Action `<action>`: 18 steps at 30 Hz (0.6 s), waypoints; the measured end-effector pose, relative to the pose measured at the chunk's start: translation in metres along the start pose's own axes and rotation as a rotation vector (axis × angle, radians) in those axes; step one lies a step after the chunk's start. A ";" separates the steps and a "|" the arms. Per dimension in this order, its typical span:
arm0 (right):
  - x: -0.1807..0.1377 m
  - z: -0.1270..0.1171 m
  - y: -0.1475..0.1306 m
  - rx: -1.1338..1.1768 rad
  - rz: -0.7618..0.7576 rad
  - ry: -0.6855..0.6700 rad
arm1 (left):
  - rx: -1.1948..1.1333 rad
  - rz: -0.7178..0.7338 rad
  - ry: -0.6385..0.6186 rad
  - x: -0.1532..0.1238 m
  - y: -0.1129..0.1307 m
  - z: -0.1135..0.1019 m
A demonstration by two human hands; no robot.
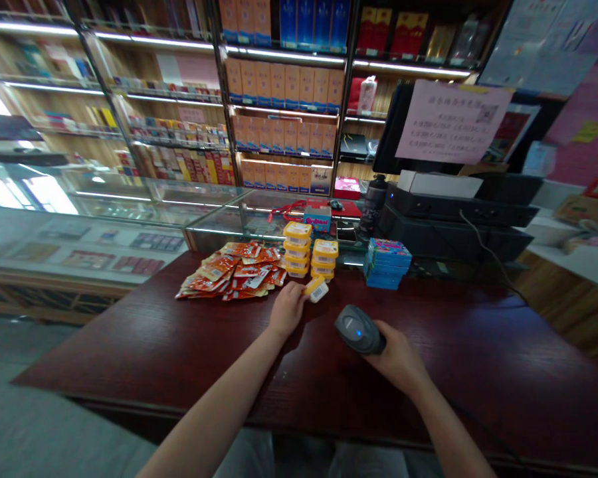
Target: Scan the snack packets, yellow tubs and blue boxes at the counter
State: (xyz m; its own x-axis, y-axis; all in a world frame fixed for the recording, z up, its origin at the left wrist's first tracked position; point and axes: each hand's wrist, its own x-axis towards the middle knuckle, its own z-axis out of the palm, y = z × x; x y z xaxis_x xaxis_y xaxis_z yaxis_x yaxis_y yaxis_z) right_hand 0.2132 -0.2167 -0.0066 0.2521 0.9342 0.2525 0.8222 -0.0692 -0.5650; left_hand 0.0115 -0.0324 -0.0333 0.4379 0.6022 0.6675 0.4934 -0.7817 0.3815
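Shelf light strips (286, 55) glow, glare whitens the far left, and edges blur.

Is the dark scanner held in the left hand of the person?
No, the right hand holds the scanner, while the left hand holds a small yellow-and-white tub.

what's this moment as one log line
left hand: holding tub; right hand: holding scanner; packets: left of stacked tubs; boxes: right of them

We are viewing smooth, dull-sheened plastic on the handheld scanner (351, 326), slick plastic tubs (298, 250), shiny crinkled film packets (222, 269), a glossy wood-grain counter (179, 362), clear reflective glass on the display case (216, 230) and matt paper on the notice (446, 126).
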 end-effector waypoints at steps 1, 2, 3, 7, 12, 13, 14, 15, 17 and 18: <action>0.001 0.001 -0.002 0.049 -0.002 0.001 | 0.001 -0.001 0.002 0.000 0.000 0.000; 0.002 0.001 -0.005 0.097 -0.001 0.000 | 0.003 -0.001 0.003 0.000 0.001 0.000; 0.004 0.002 -0.007 0.146 0.004 -0.001 | 0.006 0.000 0.004 0.000 0.001 0.000; 0.007 0.003 -0.014 0.312 0.017 0.017 | 0.016 0.002 -0.003 -0.001 0.001 0.000; 0.006 0.004 -0.014 0.372 0.019 0.021 | 0.017 -0.035 -0.025 0.000 0.003 0.001; 0.005 0.004 -0.013 0.365 0.024 0.022 | 0.017 -0.050 -0.028 0.000 0.003 0.001; 0.005 0.004 -0.012 0.357 0.031 0.023 | 0.017 -0.063 -0.029 0.000 0.004 0.001; 0.005 0.004 -0.012 0.349 0.038 0.024 | 0.016 -0.070 -0.029 0.000 0.004 0.001; 0.005 0.003 -0.012 0.343 0.042 0.025 | 0.003 -0.063 -0.030 0.000 0.004 0.001; 0.005 0.002 -0.012 0.344 0.039 0.026 | -0.005 -0.055 -0.029 0.000 0.004 0.000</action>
State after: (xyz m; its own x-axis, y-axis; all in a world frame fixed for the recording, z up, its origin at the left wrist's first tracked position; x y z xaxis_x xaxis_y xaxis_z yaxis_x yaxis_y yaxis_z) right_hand 0.2035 -0.2109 -0.0004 0.2967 0.9236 0.2427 0.5925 0.0213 -0.8053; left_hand 0.0138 -0.0358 -0.0320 0.4322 0.6485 0.6266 0.5134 -0.7482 0.4203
